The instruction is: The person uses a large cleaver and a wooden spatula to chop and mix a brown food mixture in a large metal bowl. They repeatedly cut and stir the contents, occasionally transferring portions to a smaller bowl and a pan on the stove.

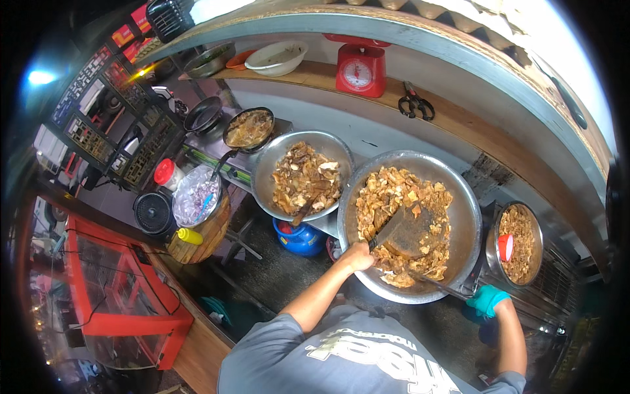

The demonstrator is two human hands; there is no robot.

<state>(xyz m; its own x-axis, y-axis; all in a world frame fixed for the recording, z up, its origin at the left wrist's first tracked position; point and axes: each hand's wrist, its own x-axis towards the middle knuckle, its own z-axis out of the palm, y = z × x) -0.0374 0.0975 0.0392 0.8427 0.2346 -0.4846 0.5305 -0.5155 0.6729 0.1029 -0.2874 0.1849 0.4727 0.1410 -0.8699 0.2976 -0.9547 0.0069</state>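
In front of me stands a large metal basin (462,231) with chopped cooked meat (376,197) spread around a round chopping block (423,226). My left hand (358,257) grips the handle of a cleaver (390,226) at the basin's near left rim. The blade lies over the block's left part. My right hand (487,300), in a teal glove, holds the end of a long metal utensil (445,288) just outside the near right rim. The utensil's far end reaches into the meat near the block; its tip is partly hidden, so its kind is unclear.
To the left, a metal bowl (263,167) holds larger meat pieces and a wooden-handled tool. A right-hand bowl (536,261) holds chopped meat and a red cup (505,247). A blue gas cylinder (305,244) stands below. Shelves carry a red scale (362,74) and scissors (416,103).
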